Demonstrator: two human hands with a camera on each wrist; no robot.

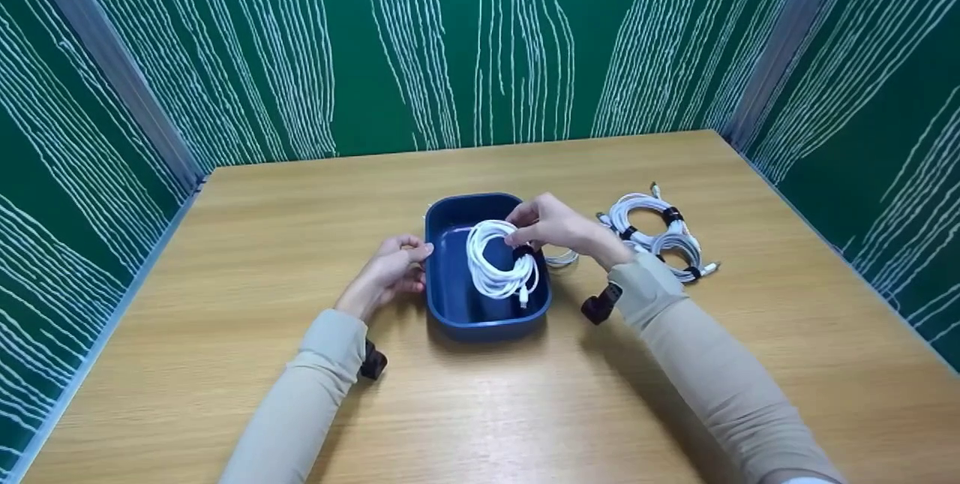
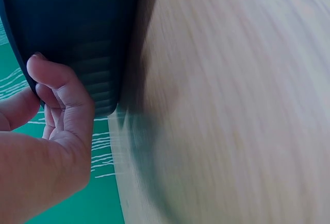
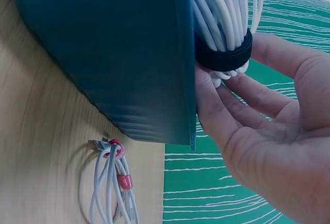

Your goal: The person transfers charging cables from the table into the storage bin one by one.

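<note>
A dark blue plastic bin (image 1: 487, 331) stands on the wooden table. My left hand (image 1: 388, 271) pinches its left rim between thumb and fingers, which the left wrist view shows at the bin wall (image 2: 77, 33). With my right hand (image 1: 556, 224) I hold a coiled white cable (image 1: 486, 278) over the bin, partly within its opening. The right wrist view shows the fingers beside the black strap (image 3: 227, 57) that binds the coil. A plug hangs from the coil's lower side. Part of the bin's floor is hidden behind the cable.
Right of the bin lies a grey cable (image 3: 110, 183) with red ties, partly hidden by my right hand in the head view. Farther right are a white coil (image 1: 621, 215) and a smaller grey coil (image 1: 677, 241). Green, white-streaked walls (image 1: 457, 41) enclose the table's back and sides.
</note>
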